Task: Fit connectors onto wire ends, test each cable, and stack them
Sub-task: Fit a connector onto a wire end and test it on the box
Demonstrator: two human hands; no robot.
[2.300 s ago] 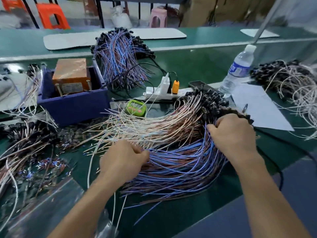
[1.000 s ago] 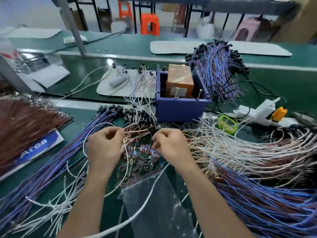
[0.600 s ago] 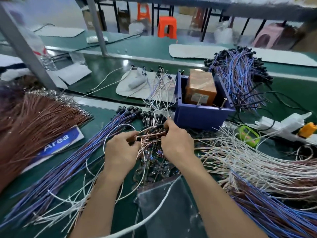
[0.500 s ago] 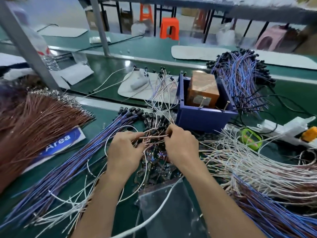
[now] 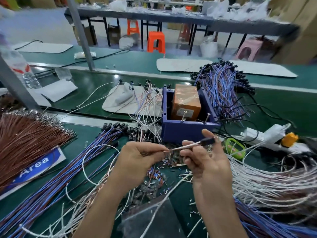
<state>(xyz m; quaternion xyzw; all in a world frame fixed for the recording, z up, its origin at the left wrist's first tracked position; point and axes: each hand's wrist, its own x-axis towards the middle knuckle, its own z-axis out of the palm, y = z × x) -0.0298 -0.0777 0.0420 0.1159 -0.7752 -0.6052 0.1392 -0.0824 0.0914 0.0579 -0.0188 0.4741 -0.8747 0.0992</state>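
Left hand (image 5: 137, 155) pinches the pale wire (image 5: 181, 147) in a closed grip. Right hand (image 5: 205, 164) holds the black connector (image 5: 208, 140) at its fingertips, both raised above the green surface (image 5: 89, 134). Best to keep wire and connector in 1 straight line and push squarely — no bending. Only "Area" reads, on the blue sign (image 5: 36, 166) — the orange box (image 5: 186, 102) label is too small.
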